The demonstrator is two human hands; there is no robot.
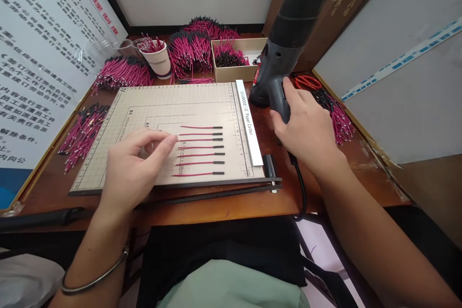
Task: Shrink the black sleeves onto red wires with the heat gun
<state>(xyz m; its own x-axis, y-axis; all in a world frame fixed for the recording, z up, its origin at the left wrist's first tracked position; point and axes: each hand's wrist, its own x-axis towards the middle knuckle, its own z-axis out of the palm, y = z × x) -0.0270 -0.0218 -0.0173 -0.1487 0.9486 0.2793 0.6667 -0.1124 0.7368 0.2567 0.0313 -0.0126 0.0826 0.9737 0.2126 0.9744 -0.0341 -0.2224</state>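
A dark grey heat gun (279, 57) stands on the table with its barrel pointing up. My right hand (306, 125) grips its handle, thumb on the near side and fingers over the far side. Several short red wires with black sleeved ends (218, 147) lie in a spaced column on a paper cutter board (195, 101), black ends to the right. Over the board, left of the wires, is my left hand (139, 163), thumb and forefinger pinched together at the bare ends of the upper wires. Whether a wire is between those fingertips cannot be made out.
Heaped red wires (191, 50) line the back, beside a paper cup (159, 57) of wires and a shallow box (234, 72). More wire bundles (84, 130) lie left. Red-handled pliers (306, 82) sit right. The cutter's blade arm (202, 197) runs along the front edge; a power cord (299, 187) hangs down.
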